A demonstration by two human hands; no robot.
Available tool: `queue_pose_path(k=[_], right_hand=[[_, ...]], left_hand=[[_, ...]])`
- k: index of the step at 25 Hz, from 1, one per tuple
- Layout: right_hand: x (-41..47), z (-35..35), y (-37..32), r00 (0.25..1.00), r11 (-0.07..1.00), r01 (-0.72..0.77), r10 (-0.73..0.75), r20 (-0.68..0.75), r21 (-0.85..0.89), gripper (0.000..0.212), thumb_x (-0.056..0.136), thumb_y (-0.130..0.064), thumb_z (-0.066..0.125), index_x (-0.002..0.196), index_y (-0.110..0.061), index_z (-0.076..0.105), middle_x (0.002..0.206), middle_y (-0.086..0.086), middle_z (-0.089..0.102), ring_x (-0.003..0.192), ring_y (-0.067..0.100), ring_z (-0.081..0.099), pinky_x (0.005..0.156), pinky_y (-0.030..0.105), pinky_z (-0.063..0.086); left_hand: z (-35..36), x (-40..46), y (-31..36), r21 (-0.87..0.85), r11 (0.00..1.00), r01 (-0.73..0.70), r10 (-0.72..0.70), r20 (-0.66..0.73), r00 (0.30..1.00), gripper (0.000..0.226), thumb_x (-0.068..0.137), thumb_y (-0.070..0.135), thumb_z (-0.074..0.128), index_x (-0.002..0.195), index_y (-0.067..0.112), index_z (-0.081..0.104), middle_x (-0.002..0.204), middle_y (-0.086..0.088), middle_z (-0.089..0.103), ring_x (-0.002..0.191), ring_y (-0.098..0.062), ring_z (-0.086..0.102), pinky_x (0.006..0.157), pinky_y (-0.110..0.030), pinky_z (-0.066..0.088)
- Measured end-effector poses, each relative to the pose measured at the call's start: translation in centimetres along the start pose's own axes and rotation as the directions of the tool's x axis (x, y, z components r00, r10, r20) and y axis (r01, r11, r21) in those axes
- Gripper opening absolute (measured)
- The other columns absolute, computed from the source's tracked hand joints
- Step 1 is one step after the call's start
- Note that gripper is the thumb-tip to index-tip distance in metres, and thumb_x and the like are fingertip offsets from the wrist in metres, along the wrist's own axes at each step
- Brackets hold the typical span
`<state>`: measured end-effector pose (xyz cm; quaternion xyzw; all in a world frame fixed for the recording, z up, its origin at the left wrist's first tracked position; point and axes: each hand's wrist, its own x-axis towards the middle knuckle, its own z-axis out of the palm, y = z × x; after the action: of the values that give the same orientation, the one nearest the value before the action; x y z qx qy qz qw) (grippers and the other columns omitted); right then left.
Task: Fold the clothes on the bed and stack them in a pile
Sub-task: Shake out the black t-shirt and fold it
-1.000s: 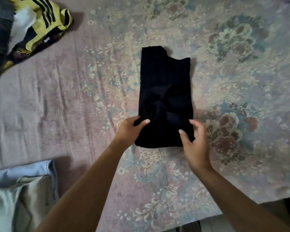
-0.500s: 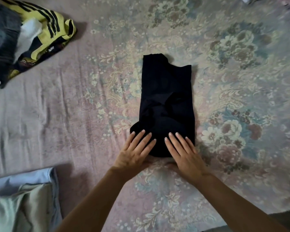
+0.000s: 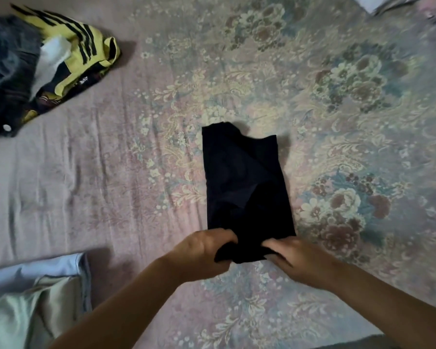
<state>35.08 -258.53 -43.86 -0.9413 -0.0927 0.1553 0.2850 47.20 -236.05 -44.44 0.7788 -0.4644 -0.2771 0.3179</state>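
Left hand (image 3: pixel 204 250) and right hand (image 3: pixel 297 255) each curl fingers around the near edge of the folded black fabric garment (image 3: pixel 244 185), which lies mid-bed on the pink floral bedspread (image 3: pixel 337 102). Crumpled yellow-and-black striped clothing (image 3: pixel 78 54) far left; pale folded pile (image 3: pixel 33 293), possibly two pieces, near left.
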Motion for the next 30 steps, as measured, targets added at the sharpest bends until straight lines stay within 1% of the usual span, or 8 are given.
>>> queue_pose_path(k=[3, 7, 10, 13, 16, 24, 27, 30], right_hand=[[2.1, -3.1, 0.4, 0.965, 0.857, -0.235, 0.261, 0.006, 0.459, 0.011, 0.089, -0.033, 0.062, 0.099, -0.030, 0.066, 0.089, -0.024, 0.068, 0.087, -0.007, 0.062, 0.075, 0.014, 0.045], [5.3, -5.7, 3.0, 0.799, 0.470, -0.296, 0.599, -0.054, 0.832, 0.038, 0.086, -0.046, 0.060, 0.104, -0.013, 0.065, 0.105, -0.001, 0.068, 0.095, -0.010, 0.059, 0.090, 0.013, 0.045], [4.0, -3.9, 3.5, 0.754, 0.247, -0.367, 0.644, 0.131, 0.897, 0.063, 0.067, -0.071, 0.064, 0.111, -0.026, 0.064, 0.113, -0.008, 0.067, 0.108, 0.004, 0.060, 0.092, 0.025, 0.047], [3.7, -2.1, 2.6, 0.695, 0.329, -0.350, 0.719, 0.008, 0.877, 0.031, 0.084, -0.043, 0.063, 0.099, -0.017, 0.067, 0.095, -0.003, 0.071, 0.090, 0.008, 0.066, 0.074, 0.022, 0.047], [4.8, -1.6, 2.0, 0.648, 0.342, -0.356, 0.761, -0.034, 0.869, 0.021, 0.092, -0.031, 0.059, 0.085, -0.011, 0.063, 0.077, 0.001, 0.064, 0.070, 0.012, 0.061, 0.057, 0.018, 0.042], [3.3, -0.4, 1.7, 0.725, 0.490, -0.382, 0.684, -0.075, 0.784, 0.017, 0.093, -0.033, 0.054, 0.089, -0.017, 0.061, 0.083, -0.001, 0.065, 0.082, 0.010, 0.063, 0.064, 0.021, 0.044], [0.0, -0.7, 1.4, 0.897, 0.761, -0.173, 0.384, -0.219, 0.626, 0.024, 0.089, -0.048, 0.055, 0.101, -0.028, 0.062, 0.106, -0.013, 0.066, 0.101, -0.009, 0.058, 0.084, 0.007, 0.041], [-4.3, 0.7, 3.2, 0.999, 0.972, 0.043, -0.040, -0.018, 0.233, 0.024, 0.084, -0.029, 0.064, 0.106, -0.021, 0.060, 0.134, -0.014, 0.052, 0.130, -0.006, 0.039, 0.103, 0.017, 0.036]], left_hand=[[-1.7, 1.8, 0.8, -0.635, 0.694, 0.338, -0.495, -0.080, 0.865, 0.039, 0.071, 0.030, 0.081, 0.091, 0.031, 0.047, 0.091, 0.003, 0.056, 0.081, -0.010, 0.059, 0.070, -0.026, 0.050], [-2.5, 5.0, 0.0, -0.929, 0.344, 0.139, -0.758, -0.187, 0.625, 0.042, 0.076, 0.039, 0.060, 0.108, 0.012, 0.053, 0.093, 0.000, 0.062, 0.082, -0.008, 0.061, 0.074, -0.023, 0.050], [-0.4, 4.5, 0.3, -0.885, 0.426, 0.188, -0.790, -0.262, 0.554, 0.025, 0.085, 0.035, 0.062, 0.092, 0.011, 0.062, 0.082, 0.005, 0.065, 0.075, -0.005, 0.064, 0.068, -0.019, 0.049], [1.3, 4.3, 1.6, -0.769, 0.552, 0.324, -0.784, -0.346, 0.515, 0.018, 0.091, 0.034, 0.061, 0.091, 0.018, 0.067, 0.094, 0.000, 0.062, 0.086, -0.009, 0.063, 0.071, -0.016, 0.049], [2.2, 3.7, 3.0, -0.867, 0.458, 0.198, -0.811, -0.317, 0.491, 0.026, 0.099, 0.021, 0.047, 0.120, 0.014, 0.061, 0.112, 0.008, 0.064, 0.105, 0.000, 0.060, 0.086, -0.013, 0.049], [4.0, 0.1, 2.5, -0.717, 0.644, 0.267, -0.677, -0.370, 0.637, 0.028, 0.088, 0.020, 0.060, 0.114, 0.029, 0.059, 0.102, 0.016, 0.067, 0.100, 0.002, 0.061, 0.083, -0.013, 0.045], [4.0, -3.3, 1.0, -0.186, 0.970, 0.153, -0.219, -0.418, 0.882, 0.035, 0.078, 0.019, 0.065, 0.110, 0.004, 0.063, 0.127, -0.002, 0.060, 0.118, -0.009, 0.054, 0.094, -0.023, 0.041], [5.2, -7.6, -1.2, 0.277, 0.961, 0.007, 0.046, -0.185, 0.982, 0.009, 0.077, 0.013, 0.062, 0.084, 0.010, 0.065, 0.141, -0.008, 0.049, 0.131, -0.019, 0.047, 0.095, -0.035, 0.041]])
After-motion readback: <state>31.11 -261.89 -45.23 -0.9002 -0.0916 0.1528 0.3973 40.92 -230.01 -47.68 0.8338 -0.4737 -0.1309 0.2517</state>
